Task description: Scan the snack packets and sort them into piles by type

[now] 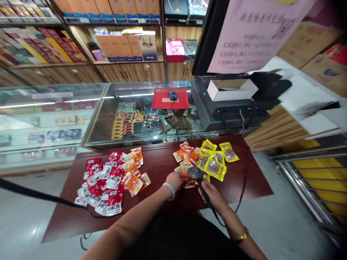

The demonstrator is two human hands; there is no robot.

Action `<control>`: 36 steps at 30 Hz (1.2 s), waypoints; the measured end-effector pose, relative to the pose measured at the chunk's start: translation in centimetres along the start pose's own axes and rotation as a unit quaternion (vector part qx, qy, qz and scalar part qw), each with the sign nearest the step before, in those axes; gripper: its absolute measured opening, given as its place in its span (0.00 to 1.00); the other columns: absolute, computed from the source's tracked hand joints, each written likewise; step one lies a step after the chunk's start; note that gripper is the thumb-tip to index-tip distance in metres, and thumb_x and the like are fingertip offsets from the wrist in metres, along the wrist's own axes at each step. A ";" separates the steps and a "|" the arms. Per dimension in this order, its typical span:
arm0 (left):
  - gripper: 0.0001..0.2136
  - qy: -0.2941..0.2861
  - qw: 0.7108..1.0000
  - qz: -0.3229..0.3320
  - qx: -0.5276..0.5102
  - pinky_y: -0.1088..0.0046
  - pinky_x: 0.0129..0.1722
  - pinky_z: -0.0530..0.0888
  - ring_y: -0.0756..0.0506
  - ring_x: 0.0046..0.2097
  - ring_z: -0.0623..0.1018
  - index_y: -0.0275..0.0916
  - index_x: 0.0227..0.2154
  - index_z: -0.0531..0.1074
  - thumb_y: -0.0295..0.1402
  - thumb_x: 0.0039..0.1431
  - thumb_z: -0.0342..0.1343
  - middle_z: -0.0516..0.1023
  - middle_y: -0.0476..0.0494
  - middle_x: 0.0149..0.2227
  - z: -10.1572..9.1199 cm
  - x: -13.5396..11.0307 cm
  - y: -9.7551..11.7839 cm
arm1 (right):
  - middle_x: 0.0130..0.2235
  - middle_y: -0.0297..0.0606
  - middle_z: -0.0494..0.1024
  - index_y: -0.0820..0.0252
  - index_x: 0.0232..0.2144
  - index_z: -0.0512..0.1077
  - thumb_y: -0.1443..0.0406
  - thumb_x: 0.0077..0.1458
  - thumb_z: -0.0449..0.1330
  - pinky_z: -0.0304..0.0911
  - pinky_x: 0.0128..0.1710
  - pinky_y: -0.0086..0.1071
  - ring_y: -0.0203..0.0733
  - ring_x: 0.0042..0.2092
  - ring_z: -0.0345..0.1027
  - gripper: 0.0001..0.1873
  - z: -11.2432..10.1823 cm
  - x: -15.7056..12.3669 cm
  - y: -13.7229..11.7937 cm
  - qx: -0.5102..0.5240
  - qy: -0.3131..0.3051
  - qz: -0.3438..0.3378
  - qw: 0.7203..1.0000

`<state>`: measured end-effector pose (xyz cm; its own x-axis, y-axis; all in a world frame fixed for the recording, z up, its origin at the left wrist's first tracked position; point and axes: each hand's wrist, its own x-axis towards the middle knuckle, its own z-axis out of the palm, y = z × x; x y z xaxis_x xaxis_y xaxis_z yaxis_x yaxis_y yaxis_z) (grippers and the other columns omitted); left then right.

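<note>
Dark red table [158, 159] with handheld scanner and piled packets.
Scanner [195, 174], black: gripped in the right hand [213, 195], head over the orange packets [193, 155], hiding several. Left hand [175, 181]: at the same pile, fingers hidden, grip cannot be told. Yellow packets [214, 168]: one heap, just right, partly behind the scanner. Red-and-white packets [111, 173]: large heap, far left, with further orange packets beside. Behind: glass counter [132, 91], bearing red mat [159, 96], mouse [172, 95] and grey machine [195, 106] with white box [217, 92].
</note>
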<state>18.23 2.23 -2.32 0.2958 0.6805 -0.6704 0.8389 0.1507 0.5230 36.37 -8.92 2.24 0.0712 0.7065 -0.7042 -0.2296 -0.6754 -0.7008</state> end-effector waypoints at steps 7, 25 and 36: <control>0.08 -0.011 0.992 -0.042 -0.119 0.76 0.27 0.69 0.48 0.27 0.77 0.37 0.30 0.74 0.36 0.55 0.58 0.80 0.41 0.29 1.6 1.2 0.7 | 0.19 0.26 0.66 0.56 0.28 0.62 0.37 0.43 0.62 0.49 0.16 0.25 0.30 0.17 0.54 0.30 -0.7 0.1 0.4 0.020 -0.007 -0.012 1.000; 0.04 0.167 0.969 -0.021 -0.181 0.78 0.32 0.68 0.51 0.32 0.74 0.38 0.31 0.70 0.30 0.59 0.52 0.76 0.49 0.28 -1.2 -2.5 -7.3 | 0.19 0.27 0.65 0.55 0.30 0.65 0.39 0.46 0.61 0.48 0.16 0.25 0.32 0.18 0.55 0.28 4.7 1.5 -0.4 -0.064 -0.152 -0.029 0.986; 0.04 0.266 0.941 -0.108 -0.179 0.77 0.31 0.66 0.50 0.30 0.75 0.38 0.33 0.70 0.32 0.60 0.53 0.76 0.47 0.28 -5.1 -6.6 -15.7 | 0.18 0.24 0.66 0.60 0.40 0.69 0.35 0.45 0.58 0.48 0.14 0.24 0.29 0.16 0.53 0.36 11.9 3.4 -0.6 -0.160 -0.283 -0.037 0.945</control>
<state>0.79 -0.98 -3.47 -0.2144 0.8545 -0.4732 0.6174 0.4940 0.6122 25.21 -3.58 1.61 -0.4756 0.6936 -0.5409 0.0672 -0.5845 -0.8086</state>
